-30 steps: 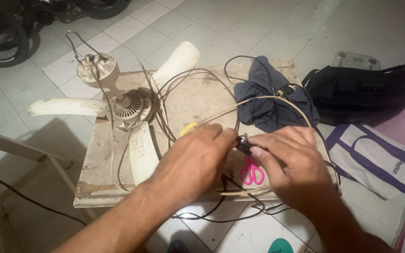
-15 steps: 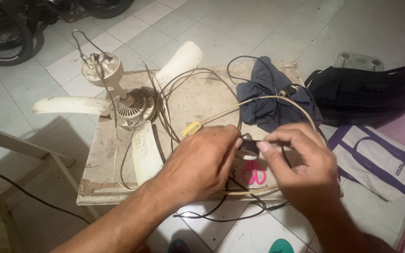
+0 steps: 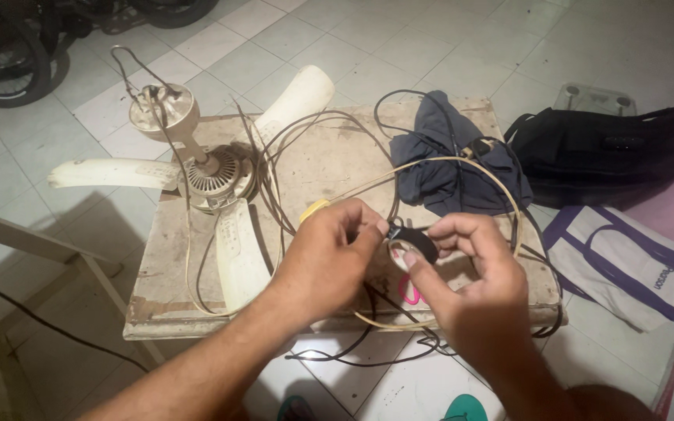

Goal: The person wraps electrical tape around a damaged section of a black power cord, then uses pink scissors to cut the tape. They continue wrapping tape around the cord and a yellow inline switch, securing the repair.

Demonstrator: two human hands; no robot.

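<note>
Both hands meet over the front edge of a worn wooden board [image 3: 329, 168]. The left hand [image 3: 329, 261] pinches the free end of a black tape roll [image 3: 413, 242], and the right hand [image 3: 470, 277] grips the roll itself. A cream ceiling fan [image 3: 212, 175], wires [image 3: 462, 165] and a dark cloth [image 3: 446, 168] lie behind.
</note>
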